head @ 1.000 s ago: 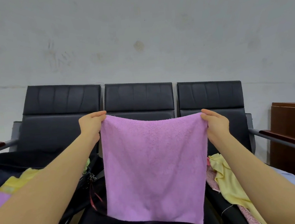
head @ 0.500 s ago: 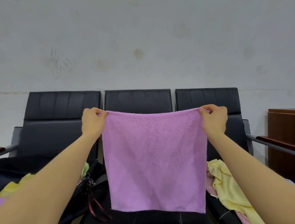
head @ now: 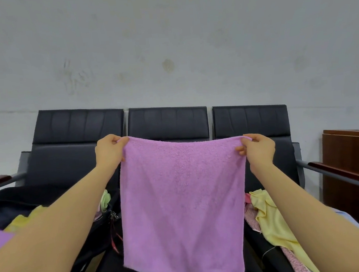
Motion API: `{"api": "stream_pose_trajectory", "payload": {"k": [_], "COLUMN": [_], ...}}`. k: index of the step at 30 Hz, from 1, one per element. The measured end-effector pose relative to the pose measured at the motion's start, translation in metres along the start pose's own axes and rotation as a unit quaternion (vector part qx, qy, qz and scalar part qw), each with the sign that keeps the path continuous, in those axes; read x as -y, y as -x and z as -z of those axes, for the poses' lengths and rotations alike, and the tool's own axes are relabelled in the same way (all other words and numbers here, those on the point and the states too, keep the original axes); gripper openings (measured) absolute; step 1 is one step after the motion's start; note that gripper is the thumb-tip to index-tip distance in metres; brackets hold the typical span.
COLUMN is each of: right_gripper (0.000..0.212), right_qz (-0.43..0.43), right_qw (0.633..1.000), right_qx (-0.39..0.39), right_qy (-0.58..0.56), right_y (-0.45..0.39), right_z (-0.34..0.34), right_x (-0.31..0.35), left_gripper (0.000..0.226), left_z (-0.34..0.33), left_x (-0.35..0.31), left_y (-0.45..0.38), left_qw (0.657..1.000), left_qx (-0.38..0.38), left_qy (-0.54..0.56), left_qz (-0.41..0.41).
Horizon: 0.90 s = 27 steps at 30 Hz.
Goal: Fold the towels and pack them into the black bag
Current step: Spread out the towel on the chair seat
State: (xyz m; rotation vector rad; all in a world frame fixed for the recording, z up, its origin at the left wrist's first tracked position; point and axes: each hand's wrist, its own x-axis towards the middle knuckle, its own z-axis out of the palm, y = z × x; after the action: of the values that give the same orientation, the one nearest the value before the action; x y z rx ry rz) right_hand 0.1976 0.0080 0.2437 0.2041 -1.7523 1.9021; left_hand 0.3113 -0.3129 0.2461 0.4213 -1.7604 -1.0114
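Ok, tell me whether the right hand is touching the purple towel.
Touching. The head view shows the right hand pinching the top right corner of the purple towel, fabric caught between thumb and fingers, while the towel hangs spread below.

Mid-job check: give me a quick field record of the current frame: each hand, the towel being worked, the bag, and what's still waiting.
left hand: pinches the upper left corner of the purple towel
right hand: pinches the upper right corner
purple towel: held up spread out, hanging flat, not yet folded
black bag: on the left seat, open, with yellow cloth showing inside
waiting pile: yellow towel and pink towel loose on the right seat
bench: three black seats against the wall
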Motion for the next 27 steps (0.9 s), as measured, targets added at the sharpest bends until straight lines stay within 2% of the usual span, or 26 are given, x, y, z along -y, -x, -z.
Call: {"api": "stream_pose_trajectory", "payload": {"k": [6, 11, 19, 27], "right_gripper": [0.007, 0.007, 0.011, 0.023], "right_qz": [0.011, 0.019, 0.051, 0.044], "right_qw": [0.999, 0.998, 0.997, 0.997], "right_qx": [0.000, 0.003, -0.017, -0.025], "right_qy": [0.041, 0.054, 0.056, 0.057], "right_y": [0.006, 0.009, 0.016, 0.015], "right_z": [0.004, 0.002, 0.002, 0.006], "right_x": [-0.006, -0.001, 0.007, 0.001], "left_gripper": [0.024, 0.023, 0.035, 0.038], "left_z": [0.003, 0.004, 0.009, 0.008], "left_x": [0.016, 0.014, 0.007, 0.009], "left_y": [0.005, 0.010, 0.016, 0.015], "left_qw": [0.998, 0.996, 0.997, 0.998], "left_qx": [0.040, 0.009, -0.041, -0.035], "left_qy": [0.034, 0.054, 0.000, -0.023], "left_qz": [0.043, 0.067, 0.060, 0.048]}}
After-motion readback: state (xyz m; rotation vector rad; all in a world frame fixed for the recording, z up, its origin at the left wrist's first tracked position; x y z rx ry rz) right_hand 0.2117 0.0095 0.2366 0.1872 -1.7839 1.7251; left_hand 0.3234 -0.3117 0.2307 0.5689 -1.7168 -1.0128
